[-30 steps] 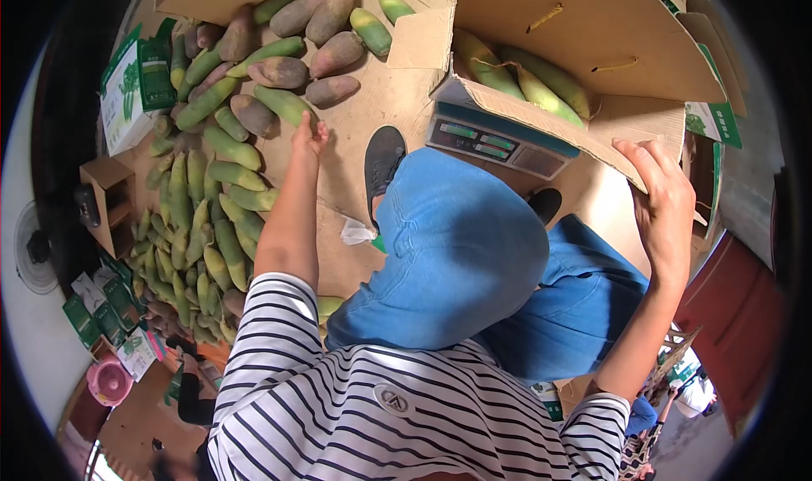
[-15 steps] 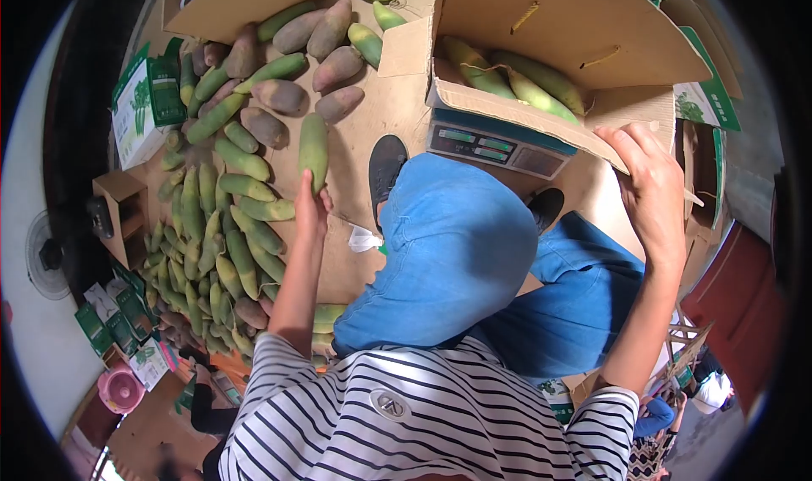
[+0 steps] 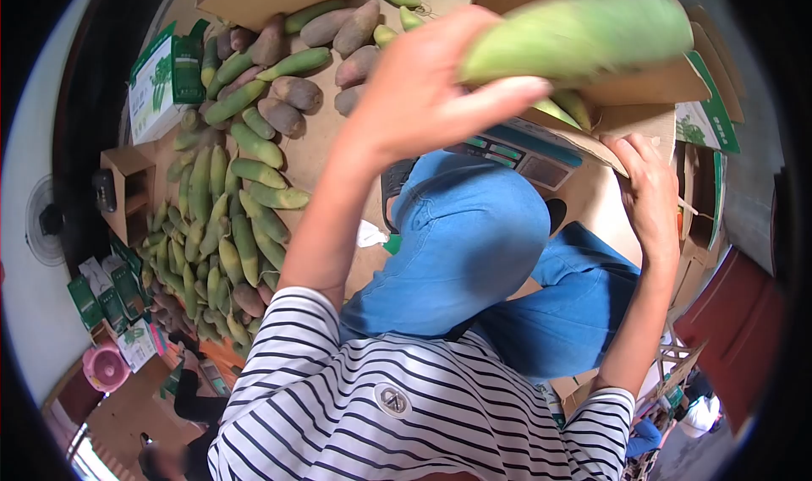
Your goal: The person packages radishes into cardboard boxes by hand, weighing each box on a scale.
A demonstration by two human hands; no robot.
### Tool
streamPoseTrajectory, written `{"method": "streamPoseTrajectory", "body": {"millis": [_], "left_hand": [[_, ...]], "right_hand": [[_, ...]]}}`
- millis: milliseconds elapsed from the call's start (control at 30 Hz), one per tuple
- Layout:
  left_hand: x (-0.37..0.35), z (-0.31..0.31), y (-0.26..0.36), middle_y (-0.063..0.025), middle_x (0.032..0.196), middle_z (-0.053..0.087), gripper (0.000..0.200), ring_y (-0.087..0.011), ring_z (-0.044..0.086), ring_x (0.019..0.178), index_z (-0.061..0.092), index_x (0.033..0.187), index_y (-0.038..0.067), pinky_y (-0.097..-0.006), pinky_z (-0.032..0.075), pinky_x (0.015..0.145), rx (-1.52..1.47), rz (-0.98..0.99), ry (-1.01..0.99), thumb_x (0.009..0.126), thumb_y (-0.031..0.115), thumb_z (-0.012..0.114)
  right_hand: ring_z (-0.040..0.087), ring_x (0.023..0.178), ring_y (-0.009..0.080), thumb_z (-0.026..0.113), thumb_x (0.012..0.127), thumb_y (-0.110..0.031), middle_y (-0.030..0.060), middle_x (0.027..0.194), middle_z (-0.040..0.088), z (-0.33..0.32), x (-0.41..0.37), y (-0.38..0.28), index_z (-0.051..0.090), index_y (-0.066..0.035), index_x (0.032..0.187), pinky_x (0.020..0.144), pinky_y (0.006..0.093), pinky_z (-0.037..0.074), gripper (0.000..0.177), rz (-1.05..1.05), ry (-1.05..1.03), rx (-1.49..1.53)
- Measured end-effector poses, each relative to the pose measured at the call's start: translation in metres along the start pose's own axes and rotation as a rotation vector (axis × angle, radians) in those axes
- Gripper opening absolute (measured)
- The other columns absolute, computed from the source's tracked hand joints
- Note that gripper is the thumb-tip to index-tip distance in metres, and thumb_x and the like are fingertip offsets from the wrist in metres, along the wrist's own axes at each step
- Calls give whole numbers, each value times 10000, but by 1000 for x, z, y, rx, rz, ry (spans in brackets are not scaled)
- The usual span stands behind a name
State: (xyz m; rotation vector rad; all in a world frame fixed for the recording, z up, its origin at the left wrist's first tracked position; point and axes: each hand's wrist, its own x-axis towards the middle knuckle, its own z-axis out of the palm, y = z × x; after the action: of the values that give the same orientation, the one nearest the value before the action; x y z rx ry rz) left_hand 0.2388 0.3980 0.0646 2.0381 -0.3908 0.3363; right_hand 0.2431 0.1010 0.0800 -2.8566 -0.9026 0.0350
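A large green radish (image 3: 584,34), smeared by motion, is gripped at its left end by my left hand (image 3: 440,87), up in front of the open cardboard box (image 3: 651,87). My right hand (image 3: 644,164) has its fingers over the front flap at the box's right corner. Part of a green radish inside the box (image 3: 573,107) shows below the held one; the rest of the inside is hidden. Beneath the box is a scale (image 3: 541,170) with a lit display, partly covered by my left hand.
Many green radishes (image 3: 203,185) lie piled on the left, with reddish ones (image 3: 326,26) above them. A green and white carton (image 3: 165,83) stands at the upper left. My knee (image 3: 474,227) is below the scale. Another person's dark sleeve (image 3: 196,403) shows at the lower left.
My left hand has lifted the radish from beside the pile and carried it up and right to the box. My right hand stays on the flap.
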Motion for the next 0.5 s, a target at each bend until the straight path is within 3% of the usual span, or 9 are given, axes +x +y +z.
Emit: {"method": "streamPoseTrajectory", "body": {"millis": [33,100,133,233,367,433,500], "left_hand": [[8,10,-1,-93,949,649,477,-201,642,801,608,1149,23,-318,516,737,94,7,-79,802,315,757],[8,26,-6,-122,979,632,491,-236,649,847,619,1112,22,-325,515,778,167,108,70,795,366,766],[2,25,-6,-109,1000,619,441,-200,650,883,623,1098,14,-303,511,798,145,85,134,819,328,755],[-39,20,-39,-69,1004,633,376,-152,641,887,624,1105,17,-277,510,796,-96,-203,237,859,280,734],[-126,11,-138,-101,944,666,258,-157,637,860,635,1037,-9,-283,512,779,-261,-608,434,873,178,702],[-192,-1,-222,-97,946,677,240,-164,638,877,638,1028,-4,-288,507,794,-141,-858,492,876,175,687],[-237,-18,-269,-116,960,675,327,-179,635,879,633,1047,-28,-306,504,804,181,-890,525,858,229,704]], "right_hand": [[599,862,303,616,702,50,104,890,583,-1,1,-2,650,-81,1045,730,406,479,368,3,5,1],[602,856,303,611,710,49,103,897,589,-3,2,-4,651,-82,1046,727,402,480,362,13,14,8],[606,852,300,611,722,38,96,912,603,-2,3,-3,651,-81,1051,729,395,483,352,4,19,3],[608,857,299,612,721,38,97,921,608,-2,1,-1,650,-79,1053,732,390,483,354,15,15,9],[620,849,310,622,731,69,123,936,615,-1,2,0,650,-53,1089,741,381,488,379,14,-10,7],[616,854,311,617,716,82,119,934,612,0,2,2,652,-57,1088,742,381,485,398,22,-15,7],[611,870,310,591,691,90,110,936,613,1,2,1,656,-69,1083,737,396,480,428,26,-10,29]]}}
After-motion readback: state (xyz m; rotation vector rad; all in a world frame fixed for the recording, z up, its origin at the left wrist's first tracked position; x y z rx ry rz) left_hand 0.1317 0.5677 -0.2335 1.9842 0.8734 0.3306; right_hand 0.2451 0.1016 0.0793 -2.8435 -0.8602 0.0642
